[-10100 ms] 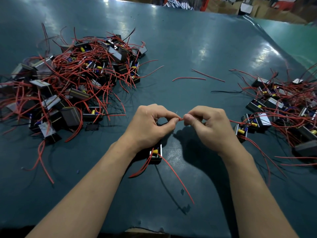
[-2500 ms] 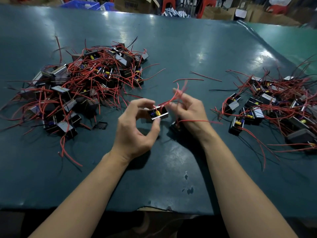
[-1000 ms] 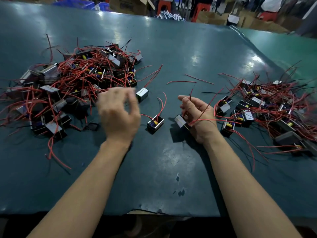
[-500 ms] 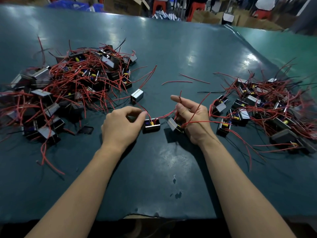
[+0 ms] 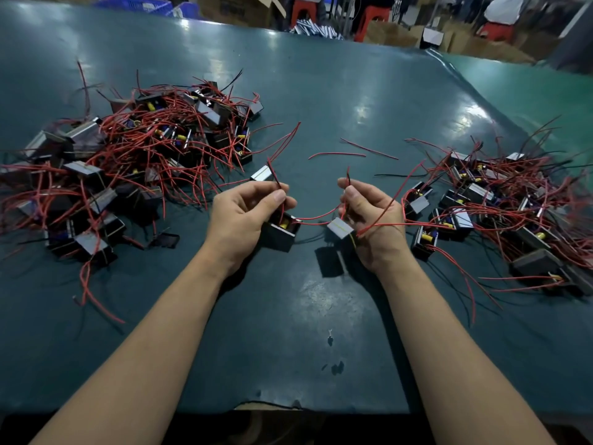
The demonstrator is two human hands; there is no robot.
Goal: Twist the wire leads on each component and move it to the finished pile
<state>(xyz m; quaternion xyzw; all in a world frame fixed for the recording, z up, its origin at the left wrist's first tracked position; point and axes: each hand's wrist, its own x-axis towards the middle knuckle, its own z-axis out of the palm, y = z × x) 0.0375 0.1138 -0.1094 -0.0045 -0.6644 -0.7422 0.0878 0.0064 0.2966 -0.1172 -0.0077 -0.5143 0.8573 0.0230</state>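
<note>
Pinching thin red wire leads [image 5: 276, 179] above mid-desk, the left hand [image 5: 245, 213] dangles a small black box-shaped component [image 5: 279, 232], probably for twisting; the right hand [image 5: 372, 216] grips another component's [image 5: 339, 228] leads.

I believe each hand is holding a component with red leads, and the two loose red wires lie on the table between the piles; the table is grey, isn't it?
Not quite: the head view shows the table is teal, not grey. The left hand and right hand each hold a component, and the loose red wires lie between the piles.
</note>
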